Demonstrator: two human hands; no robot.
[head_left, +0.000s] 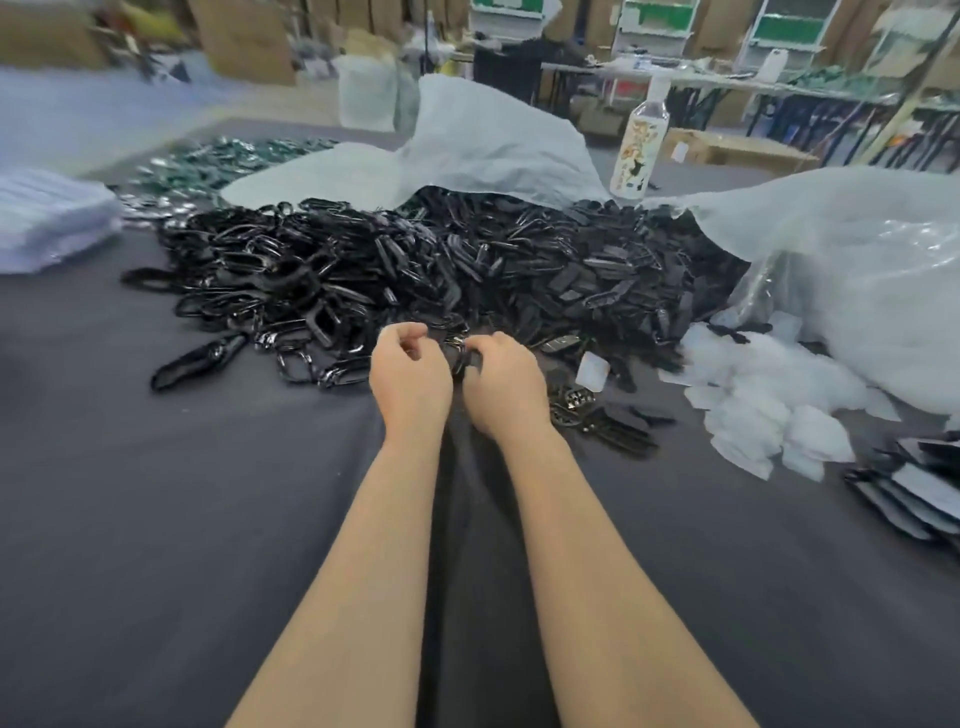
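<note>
Fingers (482, 345) of right hand (506, 387) pinch black clip (460, 359) at pile (415, 260) edge; left hand (410, 379) unclear.

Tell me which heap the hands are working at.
The black heap, in the middle: the left hand and the right hand, which pinches a piece, meet at its near edge. The green heap lies far back left, the white heap off right.

Glossy black, probably plastic clips (363, 270) lie on matt grey cloth (156, 519).

Even, soft overhead light; faint shadows; background blurred; wide-angle bending at edges; slight motion smear.
</note>
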